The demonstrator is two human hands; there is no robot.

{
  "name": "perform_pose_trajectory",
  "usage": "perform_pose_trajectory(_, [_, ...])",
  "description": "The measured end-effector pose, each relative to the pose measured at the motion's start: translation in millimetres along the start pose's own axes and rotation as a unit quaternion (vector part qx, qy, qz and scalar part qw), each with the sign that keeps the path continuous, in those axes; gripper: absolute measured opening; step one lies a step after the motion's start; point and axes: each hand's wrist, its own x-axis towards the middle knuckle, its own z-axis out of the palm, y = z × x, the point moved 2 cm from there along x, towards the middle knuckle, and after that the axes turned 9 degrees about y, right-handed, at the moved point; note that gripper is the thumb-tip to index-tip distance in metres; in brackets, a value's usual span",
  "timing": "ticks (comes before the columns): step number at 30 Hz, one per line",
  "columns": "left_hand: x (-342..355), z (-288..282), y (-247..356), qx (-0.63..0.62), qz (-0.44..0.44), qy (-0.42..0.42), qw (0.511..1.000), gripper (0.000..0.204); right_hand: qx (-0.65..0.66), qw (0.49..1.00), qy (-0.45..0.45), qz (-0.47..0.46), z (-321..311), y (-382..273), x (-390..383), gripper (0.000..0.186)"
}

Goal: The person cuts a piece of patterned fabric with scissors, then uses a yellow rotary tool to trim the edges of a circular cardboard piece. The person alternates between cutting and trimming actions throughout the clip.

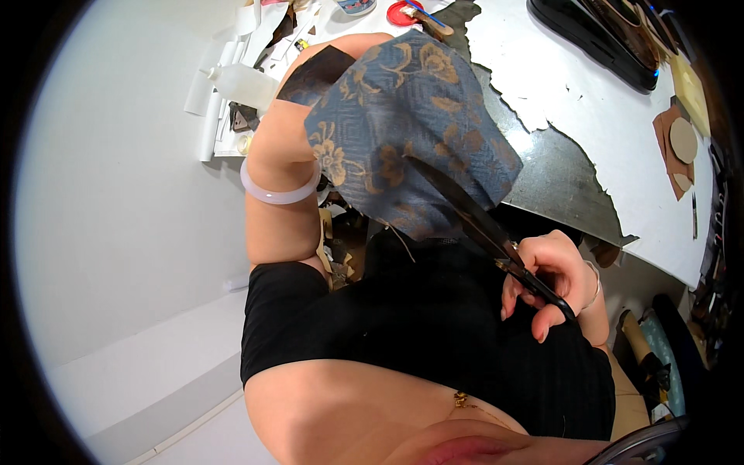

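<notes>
A piece of blue-grey fabric [372, 116] with a golden-brown flower pattern is held up in front of me, above my lap and the table's near edge. My left hand [353, 45] reaches behind it from the left and grips it; the fingers are hidden by the cloth. Beside the cloth's upper left, a dark brown flat piece [319, 76] lies against my left hand and wrist. In my right hand [554, 271] is a pair of black scissors [473, 217], its handles round my fingers. Their blades point up and left, the tip lying over the fabric's middle.
The white table [573, 116] carries a ragged-edged dark sheet [554, 174]. A squeeze bottle [244, 85] and scraps sit at left, a red lid [404, 13] with a brush [430, 22] at the back. At right are a black case [593, 46] and brown cut pieces [666, 147].
</notes>
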Motion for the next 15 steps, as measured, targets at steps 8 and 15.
perform_pose_trajectory(8, [-4.1, -25.2, -7.9, -0.012, -0.014, -0.07, 0.997, 0.047, -0.009, 1.0, 0.008, -0.002, 2.1, -2.2, 0.7, 0.047])
perform_pose_trajectory(15, [14.5, -30.2, 4.1, 0.041, 0.023, -0.136, 0.99, 0.04, -0.026, 1.0, 0.016, 0.002, 2.0, -3.8, -2.5, 0.044])
